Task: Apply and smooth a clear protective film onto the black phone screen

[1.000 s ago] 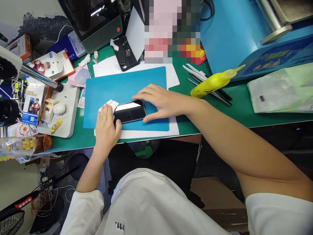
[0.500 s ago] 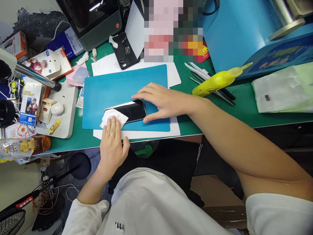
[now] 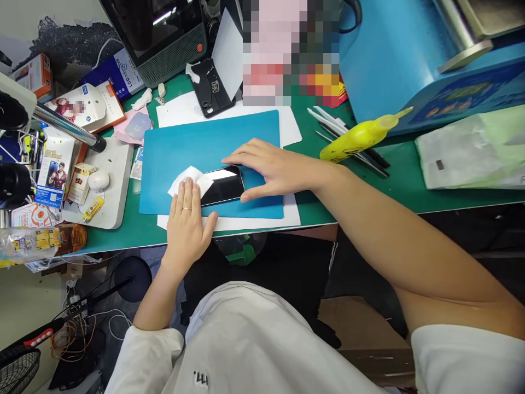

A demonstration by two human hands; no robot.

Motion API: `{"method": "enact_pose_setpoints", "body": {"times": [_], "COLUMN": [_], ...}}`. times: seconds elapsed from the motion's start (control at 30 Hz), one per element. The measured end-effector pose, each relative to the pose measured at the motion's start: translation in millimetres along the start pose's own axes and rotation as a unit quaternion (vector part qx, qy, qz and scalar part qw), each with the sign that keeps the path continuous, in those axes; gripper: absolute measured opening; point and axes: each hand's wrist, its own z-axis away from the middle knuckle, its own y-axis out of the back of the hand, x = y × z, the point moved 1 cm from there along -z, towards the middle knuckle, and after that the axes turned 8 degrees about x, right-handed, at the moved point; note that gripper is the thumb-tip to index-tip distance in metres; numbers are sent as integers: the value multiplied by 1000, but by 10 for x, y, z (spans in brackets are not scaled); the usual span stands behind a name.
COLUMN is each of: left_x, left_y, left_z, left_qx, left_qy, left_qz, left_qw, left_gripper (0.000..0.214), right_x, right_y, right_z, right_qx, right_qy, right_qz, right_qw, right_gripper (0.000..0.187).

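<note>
A black smartphone [image 3: 225,189] lies face up and slightly slanted on the blue mat [image 3: 176,145]. My left hand [image 3: 188,219], with a ring on one finger, presses a folded white wipe [image 3: 186,178] onto the phone's left end. The fingers are straight and close together, and they and the wipe hide that end. My right hand [image 3: 266,171] braces the phone's right end, its thumb at the near corner and its fingers at the far edge, curved around it. The middle of the screen shows between the two hands.
A yellow squeeze bottle [image 3: 356,139] lies over thin tools to the right, before a blue machine [image 3: 381,65]. An open black case [image 3: 211,87] sits behind the mat. Boxes, a white platform [image 3: 112,180] and a drink bottle [image 3: 45,241] crowd the left.
My left hand and the wipe have slid a little away from me, toward the phone's far edge. The wipe covers more of the left end. My right hand stays at the phone's right end.
</note>
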Motion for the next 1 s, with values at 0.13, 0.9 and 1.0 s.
{"method": "enact_pose_setpoints", "body": {"times": [0.13,0.9,1.0], "left_x": [41,25,76], "left_y": [100,14,-16], "left_z": [245,157,118], "left_qx": [0,-1,4], "left_qy": [16,-28,-16], "left_qz": [-19,-64,-66], "left_qw": [1000,998,998], "left_gripper": [75,75,75], "right_x": [-15,7,6], "right_y": [1,-27,-27], "right_z": [-3,-8,-14], "right_qx": [8,7,2], "right_qy": [11,13,11], "right_qz": [6,12,14], "right_qw": [1000,1000,1000], "right_gripper": [95,97,98]}}
